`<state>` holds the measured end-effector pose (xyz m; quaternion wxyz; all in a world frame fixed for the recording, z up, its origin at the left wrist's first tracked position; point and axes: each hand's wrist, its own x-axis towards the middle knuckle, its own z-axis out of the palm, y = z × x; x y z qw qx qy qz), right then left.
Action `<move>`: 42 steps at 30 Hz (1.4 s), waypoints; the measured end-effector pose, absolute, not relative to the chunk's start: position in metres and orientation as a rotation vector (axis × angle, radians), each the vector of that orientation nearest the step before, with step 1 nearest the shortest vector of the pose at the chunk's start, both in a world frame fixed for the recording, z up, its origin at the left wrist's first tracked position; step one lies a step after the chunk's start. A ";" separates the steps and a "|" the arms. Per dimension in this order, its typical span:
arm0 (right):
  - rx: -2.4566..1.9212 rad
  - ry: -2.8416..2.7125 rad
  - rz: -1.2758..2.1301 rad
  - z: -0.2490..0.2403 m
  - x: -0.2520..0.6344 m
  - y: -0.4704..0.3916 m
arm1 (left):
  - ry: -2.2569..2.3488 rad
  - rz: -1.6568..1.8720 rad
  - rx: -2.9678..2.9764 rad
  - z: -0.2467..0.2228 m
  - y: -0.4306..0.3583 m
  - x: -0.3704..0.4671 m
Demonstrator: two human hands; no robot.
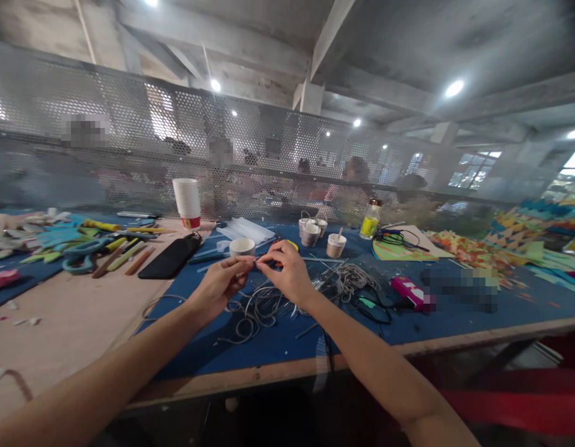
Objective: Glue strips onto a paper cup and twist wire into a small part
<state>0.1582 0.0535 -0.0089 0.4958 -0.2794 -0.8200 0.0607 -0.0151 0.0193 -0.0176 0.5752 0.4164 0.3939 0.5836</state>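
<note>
Over the blue mat (pixel 185 347) my left hand (pixel 222 282) is closed, thumb and forefinger pinched together. Its fingertips meet those of my right hand (pixel 287 273), also in a pinch. Whatever lies between them is dark and too small to make out. Just behind the fingertips stands a white paper cup (pixel 242 247). Loose grey cord (pixel 254 316) lies in curls below my hands, with thin clear strips among it. A bundle of grey cord (pixel 355 280) rests right of my right hand. Something yellow and orange (pixel 292 246) is partly hidden behind my right hand.
Left: scissors (pixel 80 256), a black phone (pixel 171 256) and a stack of paper cups (pixel 187 202). Beyond my hands are small cups (pixel 310 234), a cup with a stick (pixel 335 245) and a yellow-labelled bottle (pixel 370 220). A magenta box (pixel 412 293) lies right. A perforated screen (pixel 269 149) borders the back.
</note>
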 end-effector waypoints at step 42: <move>-0.611 -1.891 0.571 -0.002 0.160 0.050 | 0.804 1.122 0.993 -0.001 0.010 -0.018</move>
